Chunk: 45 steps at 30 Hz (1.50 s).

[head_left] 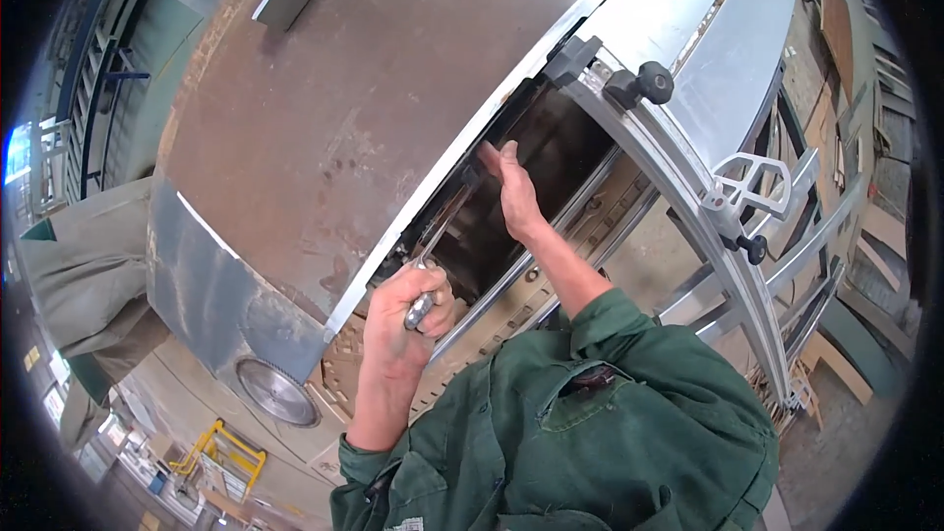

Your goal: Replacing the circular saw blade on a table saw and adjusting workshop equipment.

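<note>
A long dark opening [551, 152] lies in front of me, between the edge of a large worn metal table [295, 128] and a silvery rail. My left hand [393, 320] is closed round a shiny metal wrench-like tool [421, 312]. The tool's rounded end sticks out of the fist, and a slim metal shaft runs from the hand into the opening along the table edge; its far end is hard to make out. My right hand [518, 199] reaches into the opening farther along, thumb raised and apart from the fingers. Its fingertips touch or nearly touch dark parts under the edge and are partly hidden.
A curved aluminium fence [678, 162] with black knobs [653, 84] arches over the right side. A round toothed saw blade [277, 391] lies at lower left, near draped grey-green cloth [88, 265]. Board offcuts [836, 364] lie at right; a yellow frame [221, 457] stands behind at lower left.
</note>
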{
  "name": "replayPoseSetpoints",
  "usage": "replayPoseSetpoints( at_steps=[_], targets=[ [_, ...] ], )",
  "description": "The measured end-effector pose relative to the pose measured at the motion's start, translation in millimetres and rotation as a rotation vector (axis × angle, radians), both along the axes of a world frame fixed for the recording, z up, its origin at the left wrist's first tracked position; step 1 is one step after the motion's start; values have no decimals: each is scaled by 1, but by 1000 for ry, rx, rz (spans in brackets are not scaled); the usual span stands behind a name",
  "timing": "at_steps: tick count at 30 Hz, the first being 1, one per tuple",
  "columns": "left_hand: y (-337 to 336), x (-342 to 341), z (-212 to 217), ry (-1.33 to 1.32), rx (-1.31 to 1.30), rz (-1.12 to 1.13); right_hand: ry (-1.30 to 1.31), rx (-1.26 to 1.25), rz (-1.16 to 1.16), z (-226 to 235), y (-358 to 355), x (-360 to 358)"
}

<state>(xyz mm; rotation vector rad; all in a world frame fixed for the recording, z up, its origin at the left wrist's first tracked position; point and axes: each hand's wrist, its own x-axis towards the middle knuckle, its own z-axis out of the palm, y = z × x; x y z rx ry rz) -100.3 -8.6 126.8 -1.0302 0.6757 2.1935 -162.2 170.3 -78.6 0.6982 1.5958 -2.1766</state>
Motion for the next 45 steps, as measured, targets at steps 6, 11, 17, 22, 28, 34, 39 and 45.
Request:
replayPoseSetpoints(
  at_steps=[6, 11, 17, 22, 28, 34, 39, 45],
  targets=[
    [-11, 13, -6, 1, -66, 10, -54, -115, 69, -30, -1, -19],
    [-28, 32, -22, 16, -30, 7, -322, -200, -98, -93, 14, -50],
    [-36, 40, -25, 16, -63, 48, -109, -135, -83, -17, 3, -33],
    [-45, 38, -31, 7, 34, 68, 216, -88, 28, 10, -16, -19],
    [-58, 48, -40, 43, 48, 42, -163, -204, -160, -61, -5, -59],
    [-68, 58, -50, -16, 11, 76, -585, -113, -219, -61, -1, -98],
    [-69, 60, -52, -22, 53, 113, -33, 264, 88, 7, -15, -15],
    [-74, 61, -54, 11, 25, 73, 32, 140, 66, -7, -34, -22]
  ],
)
